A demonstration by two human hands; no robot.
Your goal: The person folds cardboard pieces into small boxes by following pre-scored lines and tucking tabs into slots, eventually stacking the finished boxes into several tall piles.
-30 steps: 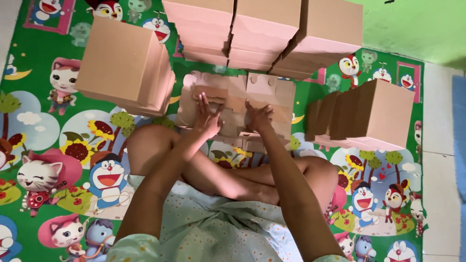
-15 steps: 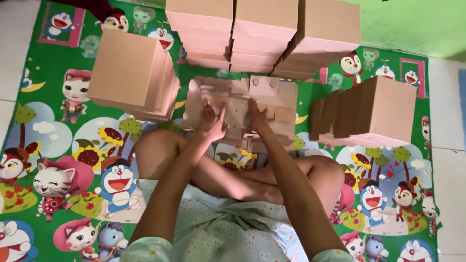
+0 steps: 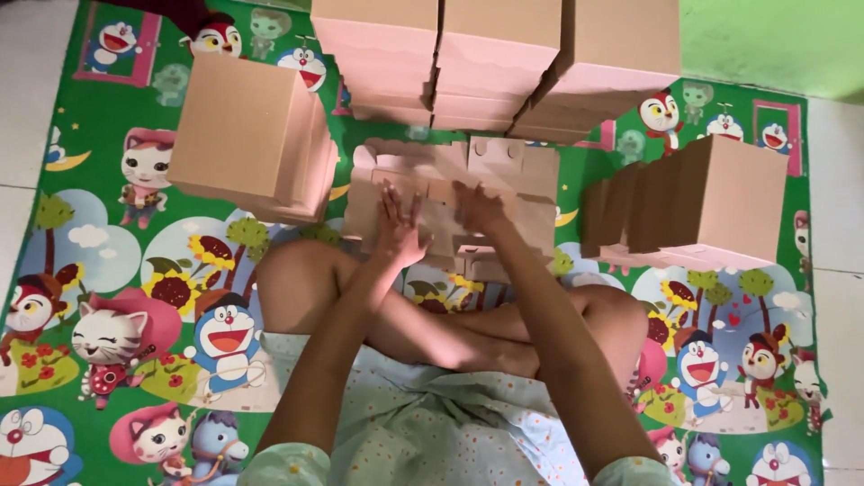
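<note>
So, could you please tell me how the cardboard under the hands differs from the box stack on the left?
The cardboard piece lies flat and unfolded with cut tabs showing; the left stack holds closed, assembled boxes. Both hands press the flat piece; nothing touches the stack. Both are plain brown cardboard.

Matt brown cardboard flat box blank (image 3: 490, 193) and stacked boxes (image 3: 252, 135); smooth, slightly glossy printed foam-like floor mat (image 3: 108, 261)
</note>
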